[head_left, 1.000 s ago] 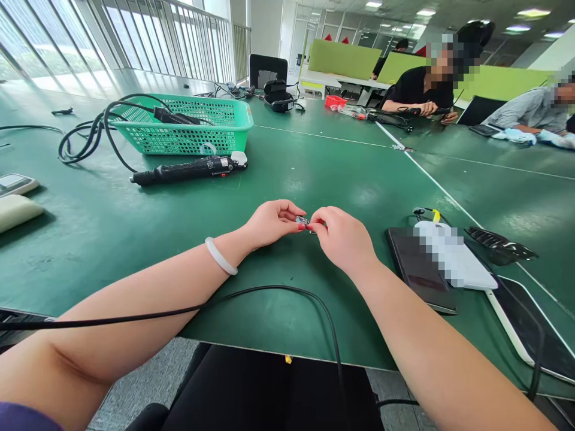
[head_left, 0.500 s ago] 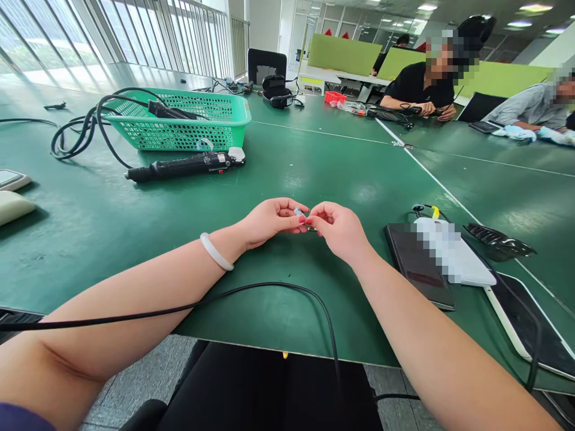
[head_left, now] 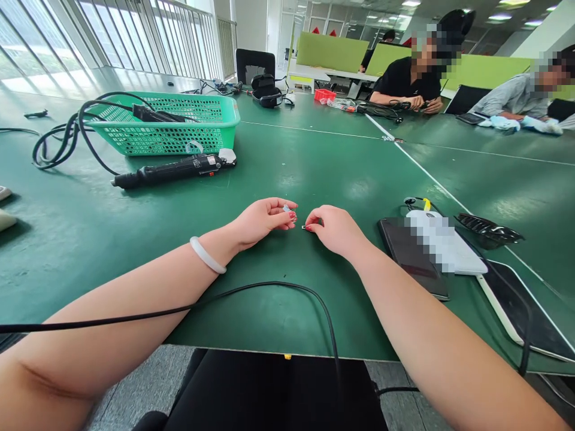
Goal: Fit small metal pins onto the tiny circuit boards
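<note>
My left hand (head_left: pixel 264 219) rests on the green table (head_left: pixel 314 173) with its fingers pinched round a tiny grey part (head_left: pixel 286 209). A short gap to its right, my right hand (head_left: pixel 335 229) is closed on another very small dark piece (head_left: pixel 307 227) held at the table surface. The two hands do not touch. A white bangle (head_left: pixel 207 255) sits on my left wrist. A black cable (head_left: pixel 251 296) loops across the table just in front of my forearms.
A black electric screwdriver (head_left: pixel 168 170) lies beside a green mesh basket (head_left: pixel 171 124) with cables at the back left. A dark phone (head_left: pixel 411 254), a white device and a tablet (head_left: pixel 521 311) lie at my right. Two other people sit at the far right.
My hands were pinched together on the small parts; now they have drawn apart, each keeping a piece. The view has shifted slightly.
</note>
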The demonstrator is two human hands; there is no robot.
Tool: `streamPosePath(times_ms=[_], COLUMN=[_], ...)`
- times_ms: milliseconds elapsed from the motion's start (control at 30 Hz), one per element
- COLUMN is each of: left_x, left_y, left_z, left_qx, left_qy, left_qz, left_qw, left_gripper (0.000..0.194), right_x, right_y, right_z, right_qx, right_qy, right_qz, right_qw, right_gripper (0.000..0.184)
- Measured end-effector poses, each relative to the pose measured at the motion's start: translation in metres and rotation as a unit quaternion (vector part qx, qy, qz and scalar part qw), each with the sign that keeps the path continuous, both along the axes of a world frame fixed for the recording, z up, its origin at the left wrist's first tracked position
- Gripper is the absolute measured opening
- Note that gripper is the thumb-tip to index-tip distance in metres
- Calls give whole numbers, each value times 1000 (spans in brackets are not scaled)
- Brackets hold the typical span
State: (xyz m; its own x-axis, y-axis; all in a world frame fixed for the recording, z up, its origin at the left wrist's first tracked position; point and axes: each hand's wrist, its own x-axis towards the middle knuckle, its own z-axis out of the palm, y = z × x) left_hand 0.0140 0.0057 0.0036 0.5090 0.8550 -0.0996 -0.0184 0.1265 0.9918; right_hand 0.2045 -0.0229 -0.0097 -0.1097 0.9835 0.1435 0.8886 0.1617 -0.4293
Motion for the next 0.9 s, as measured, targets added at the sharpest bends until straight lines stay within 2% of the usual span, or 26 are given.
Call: streamPosePath(times_ms=[167, 300, 500, 600, 733, 800, 900], left_x=[-1, 0, 0, 0, 0, 0, 0], left_y=[3, 4, 5, 6, 7, 7, 7], left_z=[-5, -7, -6, -6, -5, -4, -3], left_qx=[-20, -43, 4, 26, 41, 45, 51], left_qy=[-12, -4, 38, 61, 82, 92, 103], left_qz=[-11, 35, 91, 104, 106, 108, 104], left_qw=[1000, 998, 995, 992, 990, 989, 988], left_gripper=[25, 18, 17, 17, 19, 20, 20], right_x=[-3, 4, 13, 2, -24, -33, -39], right_y=[0, -1, -2, -3, -2, 1, 6], right_z=[3, 8, 12, 11, 3, -2, -9], right_qx=[31, 65, 46, 61, 76, 70, 81], right_qy=[13, 13, 29, 9, -44, -60, -78], right_qz=[-2, -21, -66, -39, 54, 51, 33], right_qw=[999, 998, 996, 997, 995, 994, 993], right_gripper=[13, 13, 23, 22, 20, 15, 17])
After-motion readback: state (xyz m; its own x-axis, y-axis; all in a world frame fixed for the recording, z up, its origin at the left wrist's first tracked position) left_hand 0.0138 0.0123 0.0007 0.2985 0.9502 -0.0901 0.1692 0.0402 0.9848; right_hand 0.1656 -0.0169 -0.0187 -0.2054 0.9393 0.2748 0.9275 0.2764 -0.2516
